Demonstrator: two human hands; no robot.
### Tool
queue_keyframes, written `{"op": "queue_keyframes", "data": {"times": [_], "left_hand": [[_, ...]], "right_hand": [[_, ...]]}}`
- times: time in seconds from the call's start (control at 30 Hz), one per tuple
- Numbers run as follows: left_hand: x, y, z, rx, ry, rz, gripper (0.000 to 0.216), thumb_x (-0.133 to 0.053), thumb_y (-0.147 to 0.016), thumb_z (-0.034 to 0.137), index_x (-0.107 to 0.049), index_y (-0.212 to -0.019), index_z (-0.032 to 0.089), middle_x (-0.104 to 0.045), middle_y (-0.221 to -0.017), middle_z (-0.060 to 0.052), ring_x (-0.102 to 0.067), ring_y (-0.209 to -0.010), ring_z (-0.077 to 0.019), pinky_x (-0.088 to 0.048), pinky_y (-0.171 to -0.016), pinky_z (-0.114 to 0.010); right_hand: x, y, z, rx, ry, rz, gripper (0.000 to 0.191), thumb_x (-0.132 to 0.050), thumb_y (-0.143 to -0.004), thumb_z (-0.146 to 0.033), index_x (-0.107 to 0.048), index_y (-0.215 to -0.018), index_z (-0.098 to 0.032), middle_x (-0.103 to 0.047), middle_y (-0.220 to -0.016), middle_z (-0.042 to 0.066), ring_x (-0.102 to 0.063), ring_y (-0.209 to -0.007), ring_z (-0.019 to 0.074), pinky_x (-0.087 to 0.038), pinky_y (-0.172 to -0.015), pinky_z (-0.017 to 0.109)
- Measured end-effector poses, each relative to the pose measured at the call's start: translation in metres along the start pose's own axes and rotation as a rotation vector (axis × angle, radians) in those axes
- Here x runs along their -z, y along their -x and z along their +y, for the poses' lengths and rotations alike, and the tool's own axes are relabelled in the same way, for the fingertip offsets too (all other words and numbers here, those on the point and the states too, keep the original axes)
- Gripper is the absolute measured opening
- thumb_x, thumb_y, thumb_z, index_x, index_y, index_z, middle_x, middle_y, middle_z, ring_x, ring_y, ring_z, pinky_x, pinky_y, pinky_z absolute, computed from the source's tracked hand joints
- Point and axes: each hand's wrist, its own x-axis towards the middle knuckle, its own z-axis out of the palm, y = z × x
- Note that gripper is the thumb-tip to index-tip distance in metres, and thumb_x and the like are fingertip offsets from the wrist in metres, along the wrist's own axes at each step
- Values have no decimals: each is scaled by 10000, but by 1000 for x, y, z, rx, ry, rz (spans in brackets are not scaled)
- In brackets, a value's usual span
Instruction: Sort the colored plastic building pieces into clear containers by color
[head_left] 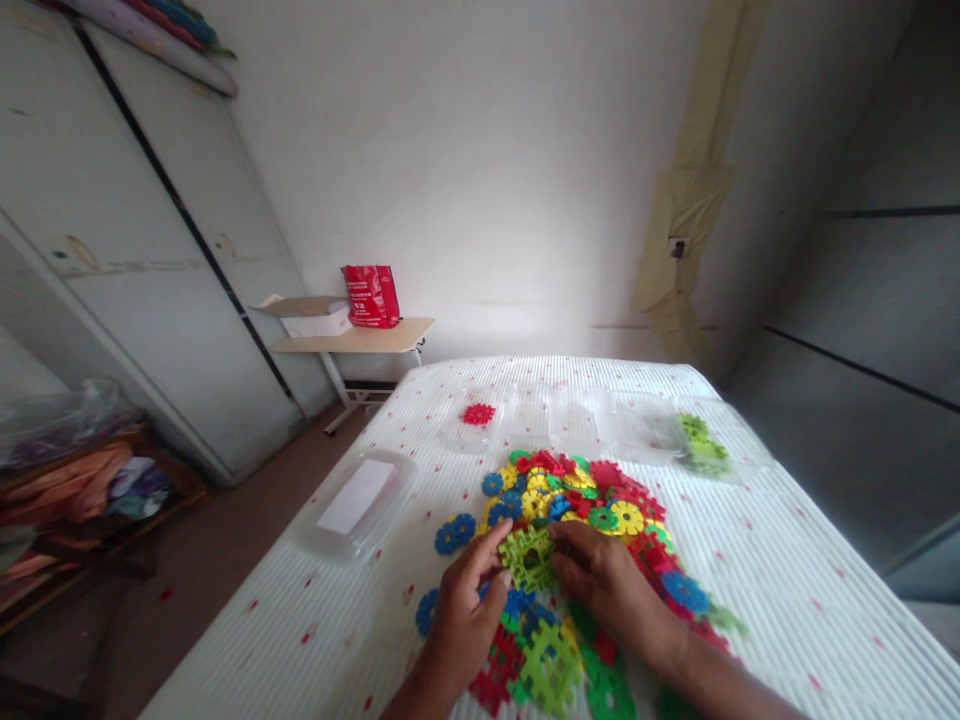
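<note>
Between my two hands is a light green notched plastic building piece, held just above a pile of toy pieces. My left hand pinches its left edge between thumb and fingers. On the opposite edge, my right hand grips it with bent fingers. Beneath and around them spreads the pile, with blue flower-shaped discs, a yellow disc and red notched pieces. Another light green square piece lies nearer to me, beside a red square piece.
Clear plastic boxes stand behind the pile: one holds a red piece, another light green pieces. A plastic lid with a white paper lies at left. Beyond the table, a small desk carries a red bag and a box.
</note>
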Motion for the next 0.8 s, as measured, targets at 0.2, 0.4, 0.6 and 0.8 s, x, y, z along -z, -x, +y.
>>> {"op": "queue_keyframes", "data": {"times": [0.2,0.4,0.6,0.8], "left_hand": [[1,3,-1,26,151,-40,458,-458,-825,300,-507,-1260,166,-646,-915,-75,-605,-770,-152,-519,-689,-266],[0,4,-2,48,235,-46,488,-523,-809,385,-523,-1240,154,-645,-803,-54,-614,-731,-158,-518,-716,-291],[-1,-1,10,120,351,-10,524,-588,-761,385,-502,-1231,170,-633,-1063,-105,-615,-924,-205,-502,-811,-325],[-1,-1,4,107,360,-19,627,-570,-778,399,-378,-1330,170,-626,-915,-73,-604,-797,-170,-499,-752,-292]], "right_hand": [[-6,-4,-2,-36,-89,-9,103,-446,-841,-251,-526,-826,-187,-535,-705,-23,-483,-605,103,-391,-539,208],[-12,-3,-4,-53,-157,1,163,-430,-858,-272,-509,-976,-192,-557,-705,-24,-517,-582,106,-420,-526,211],[-6,1,-10,17,63,-1,229,-442,-843,-236,-511,-1058,-192,-628,-812,24,-578,-665,135,-470,-605,250],[1,3,-17,390,522,-40,569,-587,-753,-239,-417,-1296,-239,-436,-1362,110,-410,-1182,289,-348,-959,476]]}}
